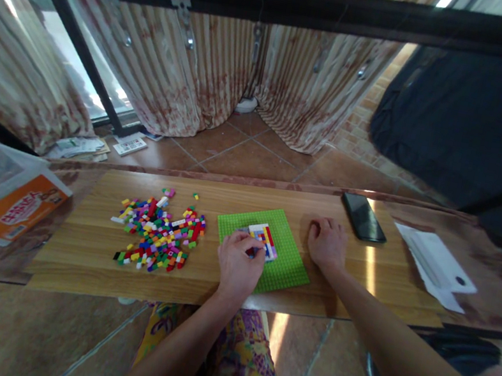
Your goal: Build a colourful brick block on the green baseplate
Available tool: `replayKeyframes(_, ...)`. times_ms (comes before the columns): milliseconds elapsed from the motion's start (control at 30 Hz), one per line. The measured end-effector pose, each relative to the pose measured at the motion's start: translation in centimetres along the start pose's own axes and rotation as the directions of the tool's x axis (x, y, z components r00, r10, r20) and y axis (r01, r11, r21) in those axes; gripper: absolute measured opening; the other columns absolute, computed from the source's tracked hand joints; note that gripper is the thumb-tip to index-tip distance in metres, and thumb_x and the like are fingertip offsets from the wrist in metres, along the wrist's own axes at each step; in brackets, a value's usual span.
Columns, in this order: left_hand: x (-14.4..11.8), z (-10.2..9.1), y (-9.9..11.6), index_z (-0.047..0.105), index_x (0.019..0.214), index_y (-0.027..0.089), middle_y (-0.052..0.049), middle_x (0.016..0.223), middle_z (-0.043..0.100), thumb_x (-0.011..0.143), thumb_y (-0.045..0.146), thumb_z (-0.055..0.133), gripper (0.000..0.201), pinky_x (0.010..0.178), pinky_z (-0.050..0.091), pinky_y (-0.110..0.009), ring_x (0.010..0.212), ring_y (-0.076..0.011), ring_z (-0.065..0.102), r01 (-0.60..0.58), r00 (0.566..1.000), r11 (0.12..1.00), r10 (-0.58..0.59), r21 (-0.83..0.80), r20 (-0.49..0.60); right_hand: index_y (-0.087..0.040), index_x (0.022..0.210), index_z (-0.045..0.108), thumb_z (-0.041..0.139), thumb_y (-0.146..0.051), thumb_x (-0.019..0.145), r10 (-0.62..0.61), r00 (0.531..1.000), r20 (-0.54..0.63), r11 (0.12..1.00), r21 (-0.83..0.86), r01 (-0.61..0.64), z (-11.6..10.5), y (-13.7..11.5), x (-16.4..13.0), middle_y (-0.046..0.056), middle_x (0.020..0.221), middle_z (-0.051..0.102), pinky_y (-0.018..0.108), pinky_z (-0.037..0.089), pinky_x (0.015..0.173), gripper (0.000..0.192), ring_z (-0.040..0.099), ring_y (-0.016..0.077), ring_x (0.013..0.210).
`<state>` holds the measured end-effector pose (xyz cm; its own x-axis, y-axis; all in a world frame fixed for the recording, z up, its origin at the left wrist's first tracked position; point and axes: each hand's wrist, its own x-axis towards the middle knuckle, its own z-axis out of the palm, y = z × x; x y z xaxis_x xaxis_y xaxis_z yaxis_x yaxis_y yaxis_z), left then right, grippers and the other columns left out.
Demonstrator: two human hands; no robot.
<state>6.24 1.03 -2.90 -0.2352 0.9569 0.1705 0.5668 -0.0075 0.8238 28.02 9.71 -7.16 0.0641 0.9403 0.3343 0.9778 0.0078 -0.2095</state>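
Down on the wooden counter (75,248), the person's left hand (240,264) rests on a flat green studded baseplate (287,256), its fingertips curled against a small block of white, red, yellow and blue bricks (264,239) that sits on the plate; whether the grip actually pinches a piece cannot be told. The right hand (326,243) lies loosely curled and holding nothing, just beside the plate's right edge, seemingly to steady it. A scattered heap of tiny glossy plastic bricks (157,236) lies close on the left, within easy reach. A dark, smooth phone (364,216) lies farther right.
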Motion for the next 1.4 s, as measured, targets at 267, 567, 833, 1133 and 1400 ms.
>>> replayKeyframes(267, -0.4, 0.2, -0.2, 0.072, 0.073, 0.025, -0.002, 0.090, 0.066, 0.075, 0.016, 0.067, 0.010, 0.086, 0.043, -0.036, 0.089, -0.0182, 0.057, -0.009, 1.000, 1.000, 0.009, -0.019, -0.017, -0.015, 0.099, 0.066, 0.039, -0.027, 0.089, 0.006, 1.000, -0.010, 1.000, -0.021, -0.007, 0.0, -0.1, 0.0, 0.014, 0.100, 0.063, 0.038, 0.037, 0.080, 0.031, 0.050, 0.0263, 0.092)
replayKeyframes(567, -0.2, -0.3, -0.1, 0.067, 0.074, 0.023, -0.002, 0.090, 0.065, 0.076, 0.016, 0.065, 0.007, 0.085, 0.039, -0.037, 0.090, -0.0198, 0.056, -0.137, 0.990, 0.979, 0.133, 0.149, 0.036, -0.016, 0.100, 0.065, 0.039, -0.026, 0.089, -0.006, 1.000, -0.006, 1.000, -0.018, 0.006, 0.4, 0.2, 0.0, 0.013, 0.100, 0.062, 0.038, 0.036, 0.081, 0.030, 0.049, 0.0257, 0.093)
replayKeyframes(833, -0.2, -0.3, 0.0, 0.067, 0.074, 0.023, -0.001, 0.089, 0.065, 0.077, 0.013, 0.064, 0.011, 0.085, 0.040, -0.036, 0.089, -0.0186, 0.057, -0.110, 0.994, 0.992, 0.108, 0.067, 0.033, -0.016, 0.100, 0.065, 0.039, -0.025, 0.090, -0.027, 1.000, -0.004, 0.999, -0.027, 0.027, 0.2, 0.2, 0.0, 0.013, 0.099, 0.063, 0.037, 0.036, 0.080, 0.030, 0.050, 0.0251, 0.092)
replayKeyframes(1133, -0.6, 0.0, -0.4, 0.065, 0.077, 0.022, -0.002, 0.090, 0.064, 0.078, 0.014, 0.063, 0.008, 0.085, 0.040, -0.036, 0.091, -0.0195, 0.057, -0.141, 0.990, 0.986, 0.138, 0.091, 0.032, -0.016, 0.100, 0.065, 0.041, -0.025, 0.091, -0.027, 0.999, -0.018, 0.999, -0.035, 0.026, 0.5, 0.2, -0.1, 0.011, 0.101, 0.064, 0.036, 0.036, 0.079, 0.028, 0.051, 0.0240, 0.092)
replayKeyframes(1400, -0.4, -0.3, 0.4, 0.064, 0.084, 0.023, -0.003, 0.096, 0.063, 0.079, 0.014, 0.059, 0.011, 0.087, 0.037, -0.038, 0.095, -0.0214, 0.055, -0.158, 0.987, 0.963, 0.147, 0.220, 0.066, -0.017, 0.099, 0.065, 0.042, -0.025, 0.091, -0.064, 0.996, -0.057, 0.997, -0.056, 0.061, 0.9, 0.5, 0.0, 0.010, 0.100, 0.065, 0.035, 0.036, 0.078, 0.025, 0.051, 0.0233, 0.090)
